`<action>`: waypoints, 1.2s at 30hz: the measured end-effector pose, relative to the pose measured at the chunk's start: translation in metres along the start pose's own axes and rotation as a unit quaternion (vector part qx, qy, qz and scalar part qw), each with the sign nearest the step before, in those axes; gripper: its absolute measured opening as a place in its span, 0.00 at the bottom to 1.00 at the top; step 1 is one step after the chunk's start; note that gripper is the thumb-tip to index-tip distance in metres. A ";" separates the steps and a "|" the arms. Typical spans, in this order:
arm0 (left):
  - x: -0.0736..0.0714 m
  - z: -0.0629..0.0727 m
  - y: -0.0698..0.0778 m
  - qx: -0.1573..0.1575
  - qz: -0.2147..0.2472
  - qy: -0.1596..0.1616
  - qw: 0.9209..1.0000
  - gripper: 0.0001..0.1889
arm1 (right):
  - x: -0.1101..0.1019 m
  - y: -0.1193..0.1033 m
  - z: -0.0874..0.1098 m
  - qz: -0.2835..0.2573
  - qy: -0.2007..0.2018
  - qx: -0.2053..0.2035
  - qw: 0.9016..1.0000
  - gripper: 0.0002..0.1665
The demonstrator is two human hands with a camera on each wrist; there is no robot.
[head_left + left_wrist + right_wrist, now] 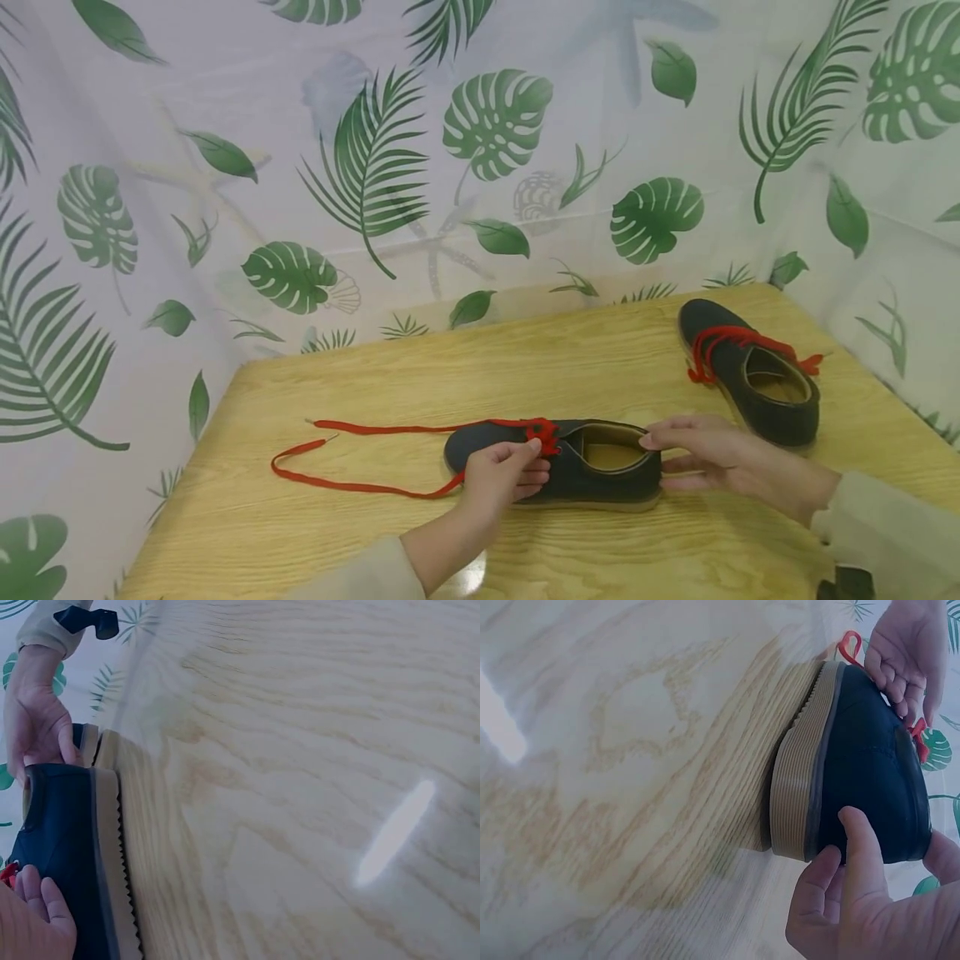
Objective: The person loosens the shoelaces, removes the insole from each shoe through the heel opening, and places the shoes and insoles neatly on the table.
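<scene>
Red laces (543, 432) run over the front of a dark shoe (611, 487), and the left hand (495, 479) has the thumb and fingers drawn narrow on them beside the tongue, in what looks like a pinch; the fingers not on the laces curl loosely against the shoe's near side. The right hand (712, 454) holds the heel, thumb at the rim of the collar and fingers round the back. Gripping at that end presumably steadies the shoe, so that the left hand can work at the laces without the whole thing sliding or turning

That shoe stands upright on the wooden surface (450, 375), in front of the person, toe to the left and heel to the right, which suits the hands: one meets the lacing, the other the heel. Two loose strands (397, 431) lie out past the toe, probably to keep them apart and off the lacing; the nearer one bends back near its tip

The matching shoe (737, 387), with red laces across its front, sits at the far right near the leaf-print cloth (480, 200), perhaps set there for working room
</scene>
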State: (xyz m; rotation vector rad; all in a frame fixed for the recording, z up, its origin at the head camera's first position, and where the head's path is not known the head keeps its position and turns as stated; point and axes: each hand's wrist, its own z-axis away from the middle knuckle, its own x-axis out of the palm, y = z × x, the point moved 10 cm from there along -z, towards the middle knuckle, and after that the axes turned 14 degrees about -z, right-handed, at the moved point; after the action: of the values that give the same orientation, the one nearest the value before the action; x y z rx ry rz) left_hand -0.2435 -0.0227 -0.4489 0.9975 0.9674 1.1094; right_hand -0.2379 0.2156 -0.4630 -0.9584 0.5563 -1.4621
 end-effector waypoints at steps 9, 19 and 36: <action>0.001 -0.007 0.003 -0.043 -0.030 -0.014 0.999 0.20 | 0.001 -0.008 -0.006 0.033 -0.010 -0.003 0.999 0.33; 0.001 -0.010 0.003 0.006 0.026 0.006 1.000 0.12 | 0.000 -0.006 -0.006 0.027 -0.021 -0.007 0.999 0.31; 0.001 -0.009 0.011 0.063 0.065 -0.012 0.996 0.08 | 0.000 -0.007 -0.008 0.029 -0.027 -0.016 0.999 0.27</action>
State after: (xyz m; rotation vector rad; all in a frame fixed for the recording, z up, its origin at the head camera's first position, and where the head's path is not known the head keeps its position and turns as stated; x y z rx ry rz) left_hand -0.2549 -0.0185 -0.4411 1.1878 0.9730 1.1508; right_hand -0.2486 0.2154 -0.4615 -0.9946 0.5651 -1.3755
